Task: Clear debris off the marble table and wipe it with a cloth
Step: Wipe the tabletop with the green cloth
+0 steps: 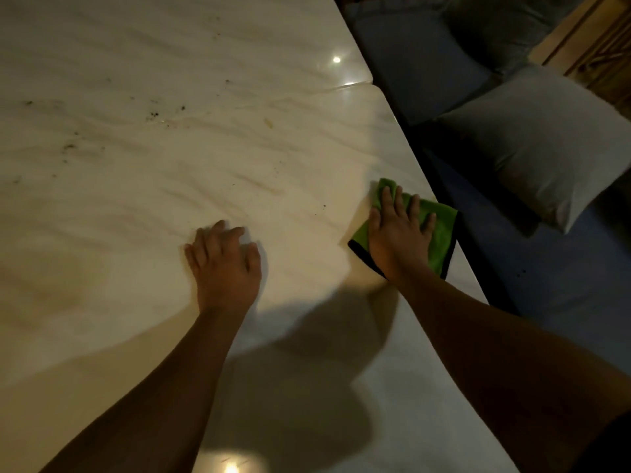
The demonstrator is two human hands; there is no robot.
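A cream marble table [136,216] fills most of the view. Dark crumbs [153,114] and specks lie scattered over its far left part, with a small yellowish bit [269,122] further right. A green cloth with a black edge [440,233] lies flat near the table's right edge. My right hand [399,230] presses on it with straight, spread fingers. My left hand [223,261] rests on the bare marble to the left of the cloth, fingers slightly bent, holding nothing.
Right of the table stands a blue sofa [420,59] with a grey cushion [546,141] on it. The table's right edge [406,138] runs diagonally, with a seam [341,86] between two slabs at the far end.
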